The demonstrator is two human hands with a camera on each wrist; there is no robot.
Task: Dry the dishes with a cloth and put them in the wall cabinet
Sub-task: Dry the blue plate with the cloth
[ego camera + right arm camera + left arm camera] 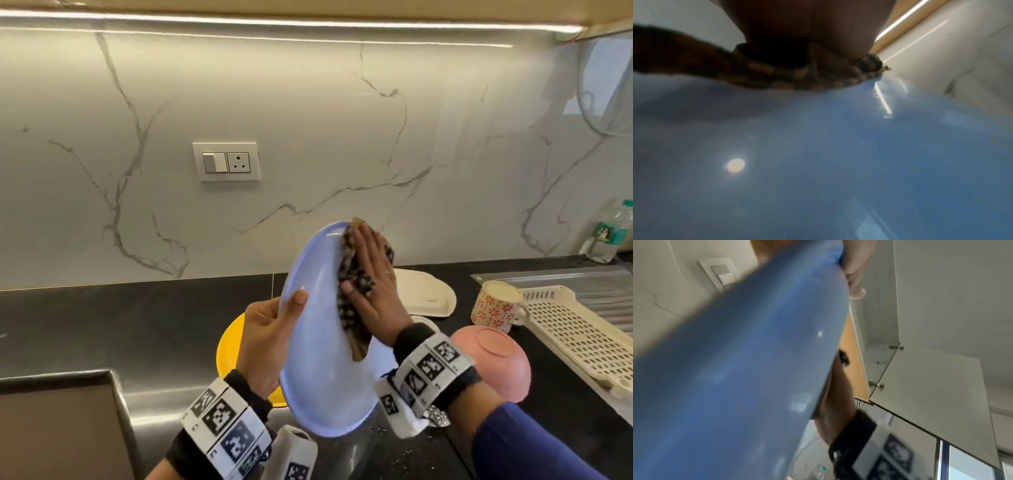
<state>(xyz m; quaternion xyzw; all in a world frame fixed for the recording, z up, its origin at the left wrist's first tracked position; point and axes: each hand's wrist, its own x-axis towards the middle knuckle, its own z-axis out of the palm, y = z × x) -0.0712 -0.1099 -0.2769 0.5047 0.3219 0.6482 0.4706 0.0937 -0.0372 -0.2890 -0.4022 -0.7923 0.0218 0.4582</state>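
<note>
Now, plate [322, 359]: tilted upright, face exposed for wiping.
Left hand [270, 339]: fingers curled round its left rim, steadying it.
Right hand [373, 274]: flat, fingers straight, pressing cloth [352, 308] onto the face.

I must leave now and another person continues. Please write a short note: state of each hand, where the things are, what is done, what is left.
Left hand grips the blue plate by its edge, held tilted above the counter.
Right hand, fingers flat, presses the patterned cloth on the plate's face.
Yellow plate, pink bowl and floral mug wait on the counter.
Done: no dish shown put away yet.
Left: finish wiping this plate, dry the rest, put all in the wall cabinet, whose door stands open.
</note>
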